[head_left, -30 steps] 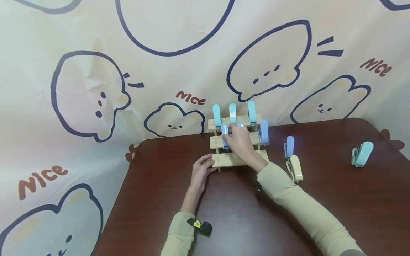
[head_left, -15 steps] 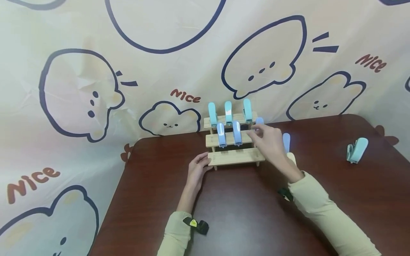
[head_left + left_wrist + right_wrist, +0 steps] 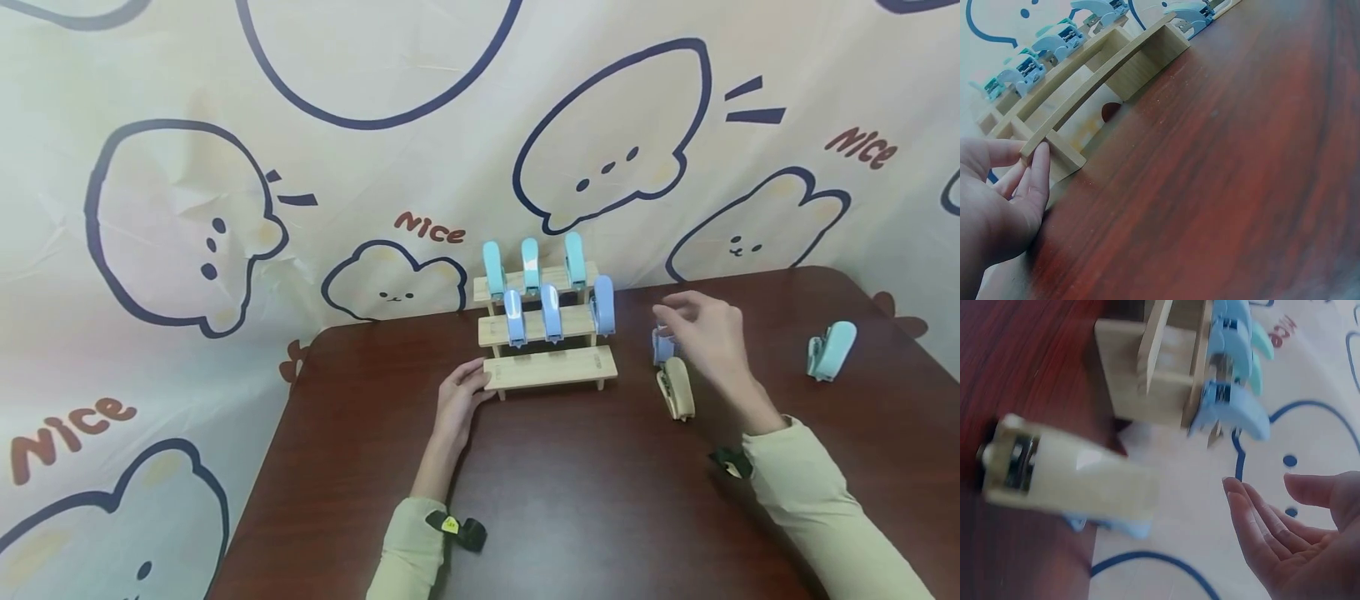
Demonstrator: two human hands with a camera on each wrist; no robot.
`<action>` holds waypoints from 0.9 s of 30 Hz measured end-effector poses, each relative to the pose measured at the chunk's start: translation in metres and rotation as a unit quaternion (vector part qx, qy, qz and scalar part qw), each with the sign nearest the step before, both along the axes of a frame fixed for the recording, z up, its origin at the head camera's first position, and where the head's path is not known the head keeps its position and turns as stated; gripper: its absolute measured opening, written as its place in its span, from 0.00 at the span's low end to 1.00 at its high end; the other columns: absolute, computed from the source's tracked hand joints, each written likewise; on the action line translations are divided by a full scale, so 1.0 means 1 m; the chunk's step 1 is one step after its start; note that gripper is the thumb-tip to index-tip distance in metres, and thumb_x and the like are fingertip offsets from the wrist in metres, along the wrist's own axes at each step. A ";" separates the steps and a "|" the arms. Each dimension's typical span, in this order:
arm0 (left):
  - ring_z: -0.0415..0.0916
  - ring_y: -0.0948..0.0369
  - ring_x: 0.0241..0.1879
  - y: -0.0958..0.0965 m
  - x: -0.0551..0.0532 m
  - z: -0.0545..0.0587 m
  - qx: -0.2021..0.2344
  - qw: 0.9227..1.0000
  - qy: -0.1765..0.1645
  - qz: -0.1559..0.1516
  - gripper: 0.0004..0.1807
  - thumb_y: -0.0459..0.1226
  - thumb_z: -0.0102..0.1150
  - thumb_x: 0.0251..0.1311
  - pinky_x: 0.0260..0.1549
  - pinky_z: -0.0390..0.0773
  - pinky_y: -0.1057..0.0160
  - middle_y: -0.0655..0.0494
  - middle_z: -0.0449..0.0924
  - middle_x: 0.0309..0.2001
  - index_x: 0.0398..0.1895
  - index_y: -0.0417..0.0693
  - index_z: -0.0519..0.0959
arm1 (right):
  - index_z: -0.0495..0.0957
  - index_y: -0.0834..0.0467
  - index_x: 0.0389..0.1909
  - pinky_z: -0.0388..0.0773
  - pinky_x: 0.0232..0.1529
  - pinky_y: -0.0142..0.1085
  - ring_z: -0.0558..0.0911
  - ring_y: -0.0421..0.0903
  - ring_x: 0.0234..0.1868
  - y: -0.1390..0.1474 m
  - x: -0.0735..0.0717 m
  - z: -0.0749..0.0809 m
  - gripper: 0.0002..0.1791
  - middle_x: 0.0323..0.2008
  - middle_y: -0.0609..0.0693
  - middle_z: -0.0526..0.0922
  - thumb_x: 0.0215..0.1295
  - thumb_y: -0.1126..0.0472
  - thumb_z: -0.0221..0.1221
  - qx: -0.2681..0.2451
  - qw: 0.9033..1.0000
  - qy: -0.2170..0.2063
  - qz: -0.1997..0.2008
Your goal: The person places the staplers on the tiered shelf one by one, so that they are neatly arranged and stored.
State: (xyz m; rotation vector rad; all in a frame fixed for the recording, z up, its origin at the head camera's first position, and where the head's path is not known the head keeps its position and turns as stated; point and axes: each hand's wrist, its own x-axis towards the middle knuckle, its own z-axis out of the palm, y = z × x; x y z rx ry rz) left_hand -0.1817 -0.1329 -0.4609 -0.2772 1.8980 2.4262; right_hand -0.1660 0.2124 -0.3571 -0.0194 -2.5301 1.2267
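A three-tier wooden rack (image 3: 551, 369) stands at the back of the table. My left hand (image 3: 459, 400) pinches the left end of its lowest board, thumb and fingers on either side, as the left wrist view (image 3: 1007, 187) of that hand shows. Three teal staplers (image 3: 531, 265) stand on the top tier and three blue staplers (image 3: 551, 312) on the middle one. To the right of the rack, my right hand (image 3: 708, 333) hovers with nothing held. It partly covers a loose blue stapler (image 3: 663, 348). Touching or close to that is a cream stapler (image 3: 678, 392), large in the right wrist view.
A teal stapler (image 3: 832, 350) lies farther right on the dark wooden table (image 3: 570, 483). Behind the table hangs a pale cloth (image 3: 420, 167) with cartoon outlines, close to the rack's back.
My right hand has let go of a blue stapler on the middle tier and moved right, off the rack, to the loose blue stapler. My left hand keeps its place on the rack.
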 end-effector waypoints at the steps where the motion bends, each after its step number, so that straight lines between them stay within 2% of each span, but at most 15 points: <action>1: 0.82 0.63 0.42 0.000 0.000 0.000 0.000 1.000 0.000 -0.001 0.22 0.28 0.60 0.70 0.40 0.83 0.67 0.41 0.79 0.56 0.65 0.30 0.75 | 0.83 0.67 0.54 0.77 0.27 0.24 0.90 0.57 0.34 0.005 0.001 -0.001 0.22 0.38 0.64 0.89 0.76 0.51 0.60 -0.004 1.000 -0.005 -0.003; 7: 0.83 0.62 0.42 -0.001 0.000 0.000 0.003 1.000 0.006 0.003 0.21 0.28 0.60 0.70 0.40 0.84 0.66 0.40 0.80 0.56 0.64 0.29 0.75 | 0.81 0.67 0.57 0.81 0.29 0.24 0.90 0.51 0.33 0.027 0.002 -0.001 0.25 0.42 0.67 0.88 0.77 0.49 0.59 -0.029 0.999 -0.027 -0.015; 16: 0.82 0.62 0.42 0.000 0.001 -0.002 -0.003 1.000 -0.002 0.002 0.21 0.28 0.60 0.70 0.40 0.84 0.66 0.40 0.80 0.56 0.64 0.30 0.75 | 0.78 0.65 0.62 0.79 0.30 0.21 0.90 0.49 0.36 0.053 0.002 -0.004 0.29 0.50 0.69 0.85 0.78 0.45 0.55 -0.040 0.995 -0.058 -0.074; 20: 0.82 0.62 0.42 0.001 0.001 -0.001 0.000 1.000 -0.001 0.000 0.21 0.28 0.60 0.70 0.40 0.84 0.67 0.41 0.80 0.55 0.64 0.30 0.75 | 0.76 0.65 0.64 0.78 0.30 0.20 0.90 0.55 0.42 0.062 -0.001 -0.004 0.31 0.52 0.69 0.84 0.78 0.43 0.54 -0.035 0.994 -0.072 -0.080; 23: 0.83 0.62 0.41 0.000 0.001 -0.001 0.003 1.000 -0.001 0.001 0.22 0.28 0.60 0.70 0.40 0.84 0.67 0.41 0.80 0.56 0.65 0.30 0.75 | 0.75 0.67 0.65 0.75 0.30 0.19 0.86 0.63 0.50 0.070 -0.004 -0.007 0.32 0.53 0.70 0.83 0.79 0.43 0.52 -0.024 0.993 -0.084 -0.081; 27: 0.83 0.62 0.41 0.000 0.001 -0.001 0.007 1.000 -0.001 0.002 0.21 0.28 0.60 0.70 0.40 0.84 0.67 0.40 0.80 0.56 0.65 0.30 0.75 | 0.71 0.69 0.68 0.72 0.31 0.21 0.82 0.67 0.54 0.081 -0.007 -0.010 0.33 0.56 0.72 0.80 0.81 0.44 0.48 -0.023 0.991 -0.104 -0.079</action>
